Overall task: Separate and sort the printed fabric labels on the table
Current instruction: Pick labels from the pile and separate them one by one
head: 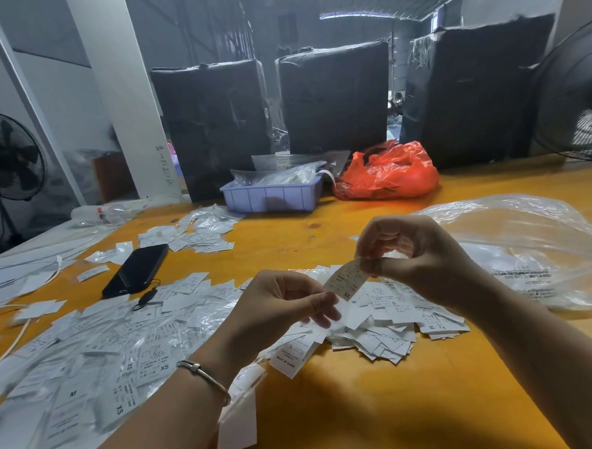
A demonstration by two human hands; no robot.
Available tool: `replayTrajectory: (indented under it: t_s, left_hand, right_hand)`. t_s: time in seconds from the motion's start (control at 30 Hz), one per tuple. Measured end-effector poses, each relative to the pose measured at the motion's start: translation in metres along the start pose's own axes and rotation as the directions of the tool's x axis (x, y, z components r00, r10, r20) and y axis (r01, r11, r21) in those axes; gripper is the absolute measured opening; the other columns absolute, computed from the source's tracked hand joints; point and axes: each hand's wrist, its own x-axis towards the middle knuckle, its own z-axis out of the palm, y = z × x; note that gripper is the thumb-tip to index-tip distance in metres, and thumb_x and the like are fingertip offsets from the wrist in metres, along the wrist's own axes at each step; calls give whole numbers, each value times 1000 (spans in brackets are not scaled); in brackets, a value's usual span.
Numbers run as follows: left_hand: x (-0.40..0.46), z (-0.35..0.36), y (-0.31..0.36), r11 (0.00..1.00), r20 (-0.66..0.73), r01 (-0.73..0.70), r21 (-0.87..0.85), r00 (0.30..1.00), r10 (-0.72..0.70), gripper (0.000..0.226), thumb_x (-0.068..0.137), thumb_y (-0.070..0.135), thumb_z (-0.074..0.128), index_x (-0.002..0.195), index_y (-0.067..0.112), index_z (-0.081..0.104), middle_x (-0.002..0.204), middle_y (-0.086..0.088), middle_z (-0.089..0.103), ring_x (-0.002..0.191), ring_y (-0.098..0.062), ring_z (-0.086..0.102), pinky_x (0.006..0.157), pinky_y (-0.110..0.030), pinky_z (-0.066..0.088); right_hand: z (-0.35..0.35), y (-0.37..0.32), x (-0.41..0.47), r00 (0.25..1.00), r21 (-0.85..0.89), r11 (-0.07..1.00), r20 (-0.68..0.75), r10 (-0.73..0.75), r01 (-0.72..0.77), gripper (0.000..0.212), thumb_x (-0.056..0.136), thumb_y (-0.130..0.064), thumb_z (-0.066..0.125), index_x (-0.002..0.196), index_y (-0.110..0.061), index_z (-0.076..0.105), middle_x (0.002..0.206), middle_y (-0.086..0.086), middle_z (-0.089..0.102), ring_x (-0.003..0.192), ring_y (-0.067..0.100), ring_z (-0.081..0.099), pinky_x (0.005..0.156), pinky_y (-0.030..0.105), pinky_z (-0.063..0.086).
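The right hand (414,256) pinches the upper end of a small white printed fabric label marked XL (346,279), thumb and fingers curled round it. The label's long axis slants from one o'clock down to seven o'clock, and its lower end sits right beside the fingertips of the left hand (281,309), whose curled fingers grip a few more white labels hanging below the palm. The left hand is therefore the nearer one to receive it. Underneath, at six o'clock, lies the loose heap of white labels (394,325) on the yellow wooden table (414,406). At nine o'clock, spread labels in clear film (90,362) show XS and M.
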Motion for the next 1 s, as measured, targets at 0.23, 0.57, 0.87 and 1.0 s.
replayTrajectory:
  t_s: [0.23,0.57,0.87,1.0]
  left_hand:
    - [1,1,-3,1000,24,-5,13,1000,5,27,76,37,70,83,12,76,82,-5,77,70,-16,71,61,-16,49]
    - [2,2,-2,1000,-25,-2,9,1000,2,22,75,32,71,80,11,77,79,-5,76,66,-14,70,58,-18,46]
    - [2,1,-5,1000,-69,-5,-30,998,3,23,72,27,73,76,5,76,76,-21,70,66,-21,58,60,-24,44]
    - [3,2,-4,1000,-75,-7,-12,997,6,24,73,25,73,77,1,75,74,-20,69,63,-15,56,55,-19,42]
  right_hand:
    - [13,6,0,1000,-94,995,1,14,-14,21,75,3,75,84,-15,66,78,2,69,74,17,65,72,33,56]
    - [24,5,-4,995,-194,981,-91,-39,20,19,78,-2,74,88,-17,76,79,-4,73,73,9,64,70,33,53]
    - [26,4,-5,998,-126,991,54,46,-39,10,82,-16,72,92,-16,76,86,-4,72,80,8,63,75,32,51]
    - [28,6,-5,992,-139,989,111,67,-51,13,83,-20,73,95,-18,76,88,-3,71,79,8,61,71,27,47]
